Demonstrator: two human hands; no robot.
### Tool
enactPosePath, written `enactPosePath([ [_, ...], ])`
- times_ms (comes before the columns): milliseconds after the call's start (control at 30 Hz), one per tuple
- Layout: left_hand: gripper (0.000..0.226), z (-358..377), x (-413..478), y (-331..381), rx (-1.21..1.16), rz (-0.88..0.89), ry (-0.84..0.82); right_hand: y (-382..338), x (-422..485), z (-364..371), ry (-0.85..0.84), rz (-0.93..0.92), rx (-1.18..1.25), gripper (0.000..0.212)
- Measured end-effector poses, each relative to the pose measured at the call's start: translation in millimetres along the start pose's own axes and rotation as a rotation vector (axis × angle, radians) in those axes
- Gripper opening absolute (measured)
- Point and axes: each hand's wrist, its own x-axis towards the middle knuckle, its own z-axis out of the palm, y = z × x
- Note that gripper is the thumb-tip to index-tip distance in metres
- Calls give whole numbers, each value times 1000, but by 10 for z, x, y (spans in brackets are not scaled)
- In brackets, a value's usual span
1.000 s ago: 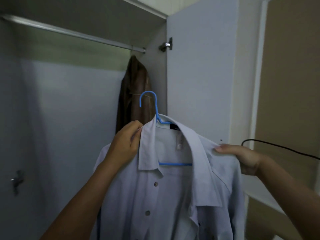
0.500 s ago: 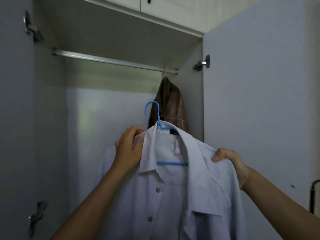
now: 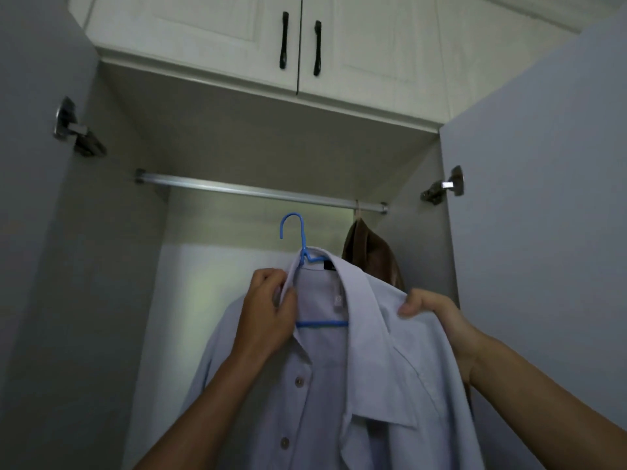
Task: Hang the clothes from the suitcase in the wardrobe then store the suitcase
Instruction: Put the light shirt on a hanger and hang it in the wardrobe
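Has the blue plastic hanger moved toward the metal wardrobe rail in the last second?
Yes, upward. The hook of the blue plastic hanger, earlier below the top of the brown jacket, now sits level with it, just under the metal wardrobe rail.

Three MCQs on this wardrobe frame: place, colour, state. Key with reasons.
1. The brown garment hangs at: A) the right end of the rail B) its left end C) its middle
2. The hanger in the shirt is: A) red B) blue C) black
3. The hanger's hook is: A) over the rail B) below the rail, unhooked C) buried in the shirt
Key: 1 A, it hangs beside the rail's right bracket. 2 B, hook and crossbar show blue. 3 B, a gap shows between hook and rail.
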Motion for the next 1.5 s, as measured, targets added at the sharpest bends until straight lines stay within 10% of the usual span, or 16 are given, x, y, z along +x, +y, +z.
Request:
enactPosePath([
  [200, 20, 371, 795, -157, 30, 43, -55, -270, 535, -113, 51, -99, 24, 77],
  [600, 13, 914, 1696, -728, -157, -167, -228, -961, 1566, -45, 247, -216, -56, 36],
  [867, 47, 1050, 1605, -1020, -596, -627, -412, -917, 2132, 12, 303, -193, -75, 43],
  [1500, 64, 871, 1227, -1371, -783, -765, -437, -624, 1977, -198, 393, -12, -218, 77],
])
